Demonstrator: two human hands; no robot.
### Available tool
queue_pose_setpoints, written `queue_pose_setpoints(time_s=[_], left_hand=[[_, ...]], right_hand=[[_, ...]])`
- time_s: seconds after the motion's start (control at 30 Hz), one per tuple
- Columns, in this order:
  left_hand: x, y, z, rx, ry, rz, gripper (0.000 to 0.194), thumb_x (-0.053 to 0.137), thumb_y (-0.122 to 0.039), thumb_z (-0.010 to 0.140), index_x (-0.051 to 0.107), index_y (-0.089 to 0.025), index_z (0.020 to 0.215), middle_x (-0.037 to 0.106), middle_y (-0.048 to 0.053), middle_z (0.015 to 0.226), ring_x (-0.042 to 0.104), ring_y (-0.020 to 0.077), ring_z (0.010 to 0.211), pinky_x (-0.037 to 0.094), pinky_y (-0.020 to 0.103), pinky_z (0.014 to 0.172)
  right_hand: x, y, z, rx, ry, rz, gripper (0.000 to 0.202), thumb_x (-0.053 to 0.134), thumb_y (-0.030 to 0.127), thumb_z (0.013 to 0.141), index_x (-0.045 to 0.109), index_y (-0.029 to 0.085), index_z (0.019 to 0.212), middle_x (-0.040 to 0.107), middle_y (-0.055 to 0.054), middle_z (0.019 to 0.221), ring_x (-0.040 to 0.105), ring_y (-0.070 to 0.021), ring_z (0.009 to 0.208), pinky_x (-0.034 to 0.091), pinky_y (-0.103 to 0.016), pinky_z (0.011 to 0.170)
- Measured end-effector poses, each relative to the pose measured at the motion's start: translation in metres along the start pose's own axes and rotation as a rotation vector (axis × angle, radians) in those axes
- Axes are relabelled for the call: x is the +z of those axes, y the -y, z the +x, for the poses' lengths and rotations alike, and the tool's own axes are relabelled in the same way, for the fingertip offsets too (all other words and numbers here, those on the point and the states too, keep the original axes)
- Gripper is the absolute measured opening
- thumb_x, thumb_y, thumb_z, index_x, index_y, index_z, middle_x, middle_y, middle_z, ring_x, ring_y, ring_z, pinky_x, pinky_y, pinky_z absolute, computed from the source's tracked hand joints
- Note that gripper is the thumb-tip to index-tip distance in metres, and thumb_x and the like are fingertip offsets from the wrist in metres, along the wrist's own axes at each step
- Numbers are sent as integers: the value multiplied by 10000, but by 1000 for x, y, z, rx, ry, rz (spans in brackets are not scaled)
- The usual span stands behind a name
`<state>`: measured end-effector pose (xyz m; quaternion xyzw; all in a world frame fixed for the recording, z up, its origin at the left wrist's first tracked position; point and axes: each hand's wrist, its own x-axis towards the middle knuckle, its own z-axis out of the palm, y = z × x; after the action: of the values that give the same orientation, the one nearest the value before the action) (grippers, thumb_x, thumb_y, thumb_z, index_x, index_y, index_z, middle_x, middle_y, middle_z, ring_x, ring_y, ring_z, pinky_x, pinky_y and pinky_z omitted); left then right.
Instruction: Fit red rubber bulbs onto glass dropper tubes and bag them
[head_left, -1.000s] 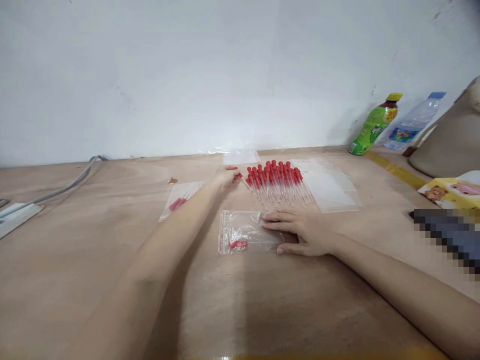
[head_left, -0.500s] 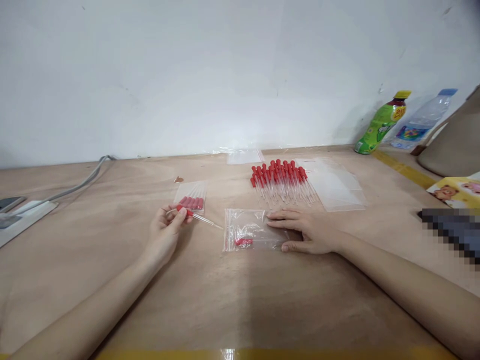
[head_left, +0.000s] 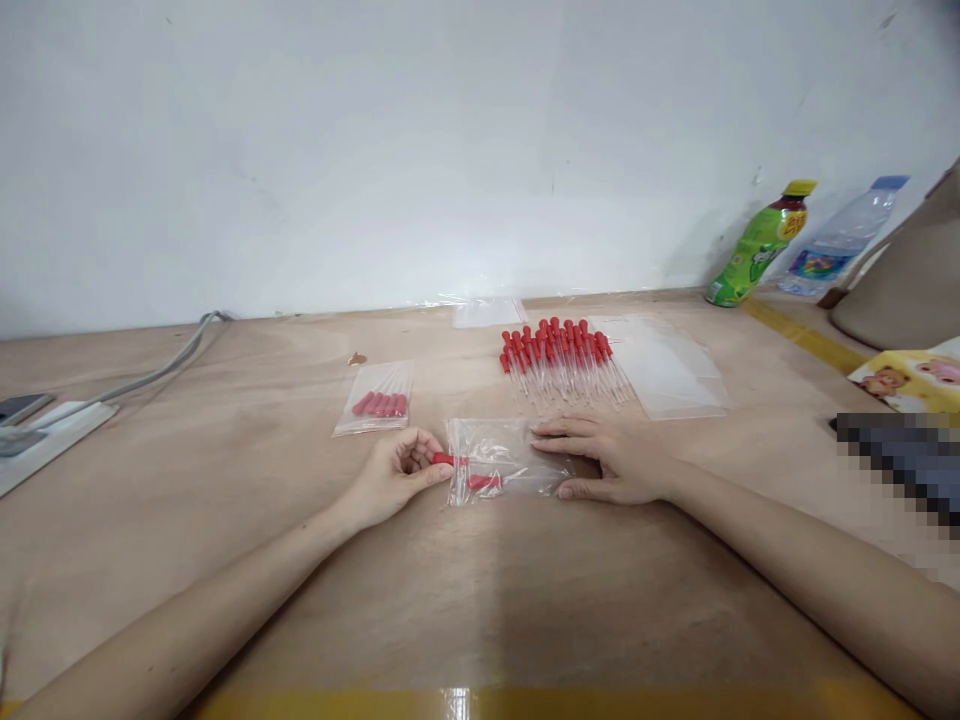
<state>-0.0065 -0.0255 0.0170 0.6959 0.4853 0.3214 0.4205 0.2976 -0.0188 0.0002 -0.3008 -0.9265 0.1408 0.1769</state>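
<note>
My left hand (head_left: pixel 409 470) pinches the red bulb of a glass dropper (head_left: pixel 445 459), whose clear tube reaches through the mouth of a clear zip bag (head_left: pixel 517 440). Another red-bulbed dropper (head_left: pixel 484 482) lies inside this bag, nearer to me. Spread fingers of my right hand (head_left: pixel 600 462) rest flat on the bag's right end. Beyond my left hand, a filled zip bag (head_left: pixel 373 418) holds several droppers with their red bulbs side by side. Behind the bag between my hands lies a pile of loose droppers (head_left: pixel 559 350), bulbs toward the wall.
Flat clear bags (head_left: pixel 667 370) lie right of the pile, and one more bag (head_left: pixel 491 313) lies by the wall. A green drink bottle (head_left: pixel 761 250) and a water bottle (head_left: pixel 840 245) stand at the back right. A grey cable (head_left: pixel 165 365) crosses the left side.
My left hand has moved right, and the dropper's tube has gone into the bag. My right hand stays on the bag. The filled bag is now fully uncovered.
</note>
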Motion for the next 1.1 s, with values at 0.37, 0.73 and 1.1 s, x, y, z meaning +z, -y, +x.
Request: queue_pose_setpoints(time_s=[0.37, 0.73, 1.1], left_hand=[[-5, 2, 12, 0, 203, -46, 189, 630, -293, 716, 670, -205, 879, 667, 41, 843, 591, 153, 767, 453, 285, 705], [7, 10, 8, 215, -28, 333, 178, 620, -370, 727, 692, -210, 758, 527, 19, 717, 488, 135, 670, 390, 250, 601], [-2, 5, 4, 300, 269, 397, 231, 548, -310, 803, 652, -322, 1009, 527, 37, 913, 477, 159, 865, 374, 294, 791]], right_hand=[[0, -1, 0, -4, -7, -12, 557, 561, 480, 767, 458, 248, 1262, 465, -68, 1293, 422, -230, 1171, 313, -442, 992], [0, 1, 0, 8, -8, 0, 573, 569, 496, 753, 459, 258, 1262, 464, -66, 1294, 418, -230, 1175, 307, -437, 995], [3, 2, 1, -44, -46, 47, 540, 591, 461, 749, 490, 246, 1234, 474, -84, 1281, 432, -234, 1161, 320, -443, 973]])
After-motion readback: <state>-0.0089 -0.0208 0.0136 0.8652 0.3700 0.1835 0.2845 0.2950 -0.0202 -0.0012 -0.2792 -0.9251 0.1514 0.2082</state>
